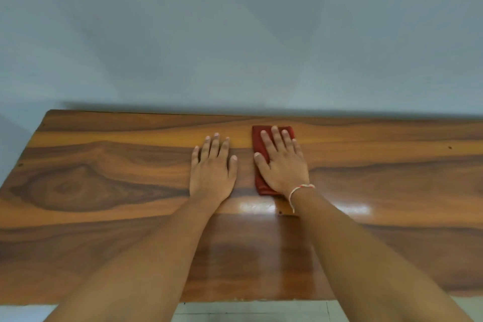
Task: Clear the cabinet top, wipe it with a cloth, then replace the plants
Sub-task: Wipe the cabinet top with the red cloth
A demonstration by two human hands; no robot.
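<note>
The glossy wooden cabinet top (104, 191) fills the lower half of the head view, with nothing standing on it. A folded red cloth (257, 138) lies near the middle, towards the back edge. My right hand (283, 165) presses flat on the cloth with straight, spread fingers and covers most of it. My left hand (213, 168) rests flat on the bare wood just left of the cloth, fingers straight. A thin red-and-white thread band circles my right wrist. No plants are in view.
A plain pale blue-grey wall (235, 34) rises right behind the cabinet's back edge. The cabinet's left end (15, 159) and front edge (248, 300) are visible, with light floor tiles (248, 312) below the front edge.
</note>
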